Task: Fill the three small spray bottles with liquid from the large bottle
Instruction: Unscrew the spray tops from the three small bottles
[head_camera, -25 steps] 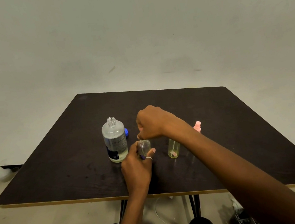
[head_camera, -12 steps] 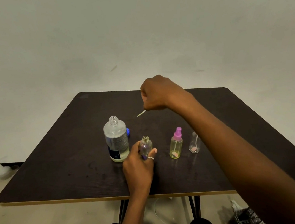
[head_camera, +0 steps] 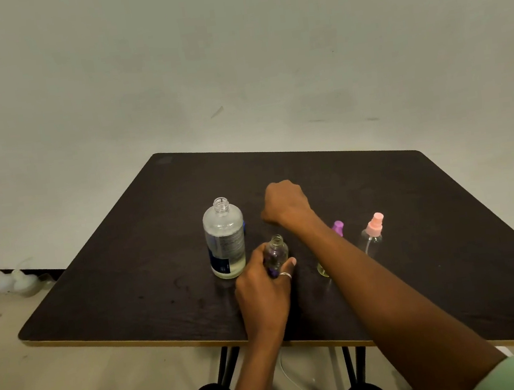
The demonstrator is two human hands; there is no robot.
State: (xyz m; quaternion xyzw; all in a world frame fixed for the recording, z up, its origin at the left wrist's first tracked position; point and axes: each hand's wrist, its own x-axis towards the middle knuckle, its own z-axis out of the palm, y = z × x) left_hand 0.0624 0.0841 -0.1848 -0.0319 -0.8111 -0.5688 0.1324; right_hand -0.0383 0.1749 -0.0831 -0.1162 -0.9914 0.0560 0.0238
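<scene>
Your left hand (head_camera: 262, 286) is wrapped around a small uncapped spray bottle (head_camera: 275, 252), fingers curled about its lower body while it stands upright on the dark table (head_camera: 129, 275); its threaded neck is bare and open at the top, and a silver ring (head_camera: 285, 275) shows on one finger of that hand. Just to the left of it, close but apart, the large bottle (head_camera: 225, 239) stands upright with its cap off, clear liquid filling only its lowest part, a dark label on its side. A bit of blue (head_camera: 244, 225) peeks out from behind its right shoulder; you cannot tell from here what it is. Your right hand (head_camera: 285, 202) is closed into a loose fist lowered to the table beyond the small bottle, knuckles toward the camera, and whatever it may be holding is hidden from this angle, so I cannot tell. Your right forearm crosses in front of the second small bottle (head_camera: 323, 269), which holds yellowish liquid and wears a purple spray top (head_camera: 338, 227). To the right of that, the third small bottle (head_camera: 372, 240) stands upright and clear, with a pink spray top, well apart from both hands. A pale green sleeve (head_camera: 510, 374) shows at the lower right corner.
</scene>
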